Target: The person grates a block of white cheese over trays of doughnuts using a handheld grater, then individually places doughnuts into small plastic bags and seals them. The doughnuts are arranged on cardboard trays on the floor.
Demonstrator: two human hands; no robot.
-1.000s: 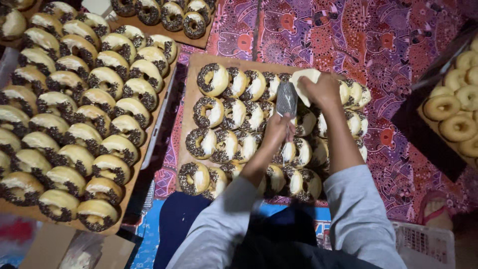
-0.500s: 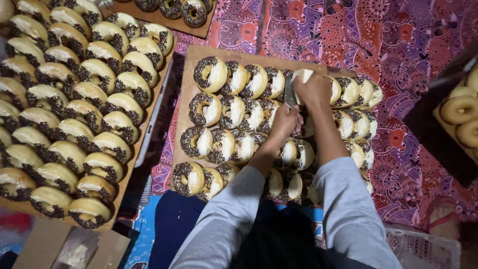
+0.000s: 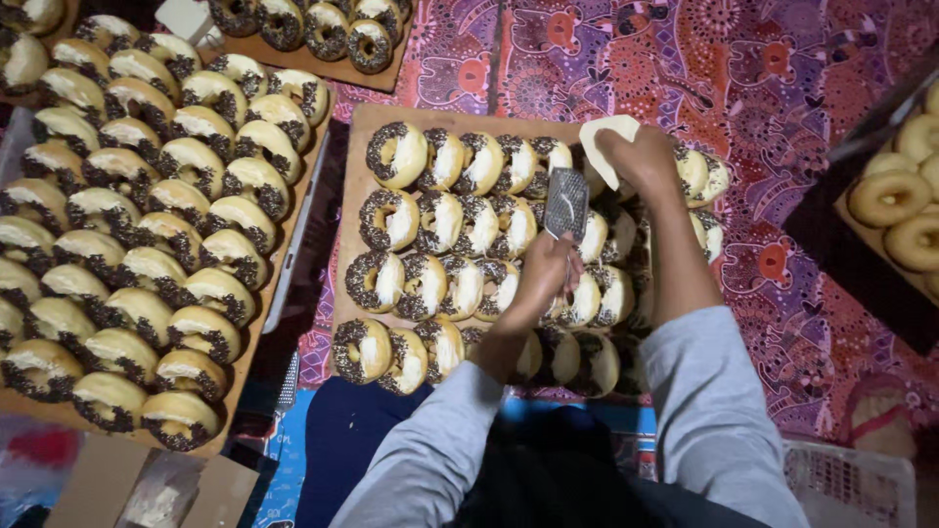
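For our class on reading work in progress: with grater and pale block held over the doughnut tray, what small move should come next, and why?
Probably rub the pale block in the right hand down the grater held by the left hand: both hang above doughnuts.

perforated metal grater [image 3: 566,202], wooden board [image 3: 354,196]

Brown cardboard box [image 3: 117,484] at the lower left of the frame, flaps open, a clear crinkled plastic wrapper [image 3: 156,499] lying on it, no labels, signs or screens
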